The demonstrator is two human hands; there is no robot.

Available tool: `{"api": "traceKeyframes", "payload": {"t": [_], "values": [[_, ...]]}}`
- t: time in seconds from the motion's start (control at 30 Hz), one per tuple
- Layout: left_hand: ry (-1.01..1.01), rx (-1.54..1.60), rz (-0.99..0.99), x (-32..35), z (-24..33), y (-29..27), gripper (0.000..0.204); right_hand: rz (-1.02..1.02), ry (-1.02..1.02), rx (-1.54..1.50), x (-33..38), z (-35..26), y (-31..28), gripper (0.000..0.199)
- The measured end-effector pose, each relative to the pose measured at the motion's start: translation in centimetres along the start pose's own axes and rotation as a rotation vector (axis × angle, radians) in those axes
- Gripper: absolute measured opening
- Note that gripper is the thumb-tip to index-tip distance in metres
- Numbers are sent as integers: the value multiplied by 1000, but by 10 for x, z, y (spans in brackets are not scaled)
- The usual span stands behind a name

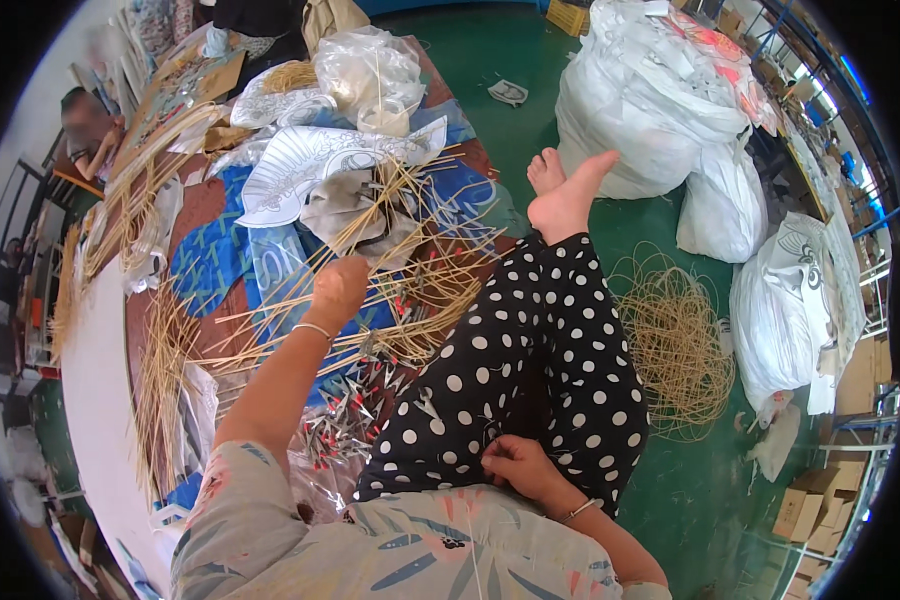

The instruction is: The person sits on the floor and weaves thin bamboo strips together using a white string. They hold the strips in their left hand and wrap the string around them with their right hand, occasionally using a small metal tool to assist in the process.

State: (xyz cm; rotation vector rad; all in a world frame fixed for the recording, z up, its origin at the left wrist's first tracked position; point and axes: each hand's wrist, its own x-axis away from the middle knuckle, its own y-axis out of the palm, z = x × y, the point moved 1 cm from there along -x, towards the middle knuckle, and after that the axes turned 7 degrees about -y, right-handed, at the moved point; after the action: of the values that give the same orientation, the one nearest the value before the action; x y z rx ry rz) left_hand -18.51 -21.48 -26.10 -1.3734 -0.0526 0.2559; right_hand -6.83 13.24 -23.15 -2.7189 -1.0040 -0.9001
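Left hand (338, 288) closed around thin bamboo sticks (410, 262) piled on bench (100, 400); right hand (518, 466) resting loosely curled on lap. Draw sticks out singly, avoiding tangles.

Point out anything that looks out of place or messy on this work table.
The thin tan bamboo sticks lie strewn criss-cross over the blue printed sheets rather than bundled. The left hand reaches into them. A loose tangled coil of tan cane sits on the green floor.
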Motion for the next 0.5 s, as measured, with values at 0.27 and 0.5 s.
{"api": "traceKeyframes", "payload": {"t": [0.27, 0.5], "values": [[-21, 510, 111, 36, 30, -80, 11, 53, -118, -51, 8, -9, 1, 13], [316, 437, 409, 91, 89, -166, 10, 279, -592, -426, 48, -90, -33, 25]]}}
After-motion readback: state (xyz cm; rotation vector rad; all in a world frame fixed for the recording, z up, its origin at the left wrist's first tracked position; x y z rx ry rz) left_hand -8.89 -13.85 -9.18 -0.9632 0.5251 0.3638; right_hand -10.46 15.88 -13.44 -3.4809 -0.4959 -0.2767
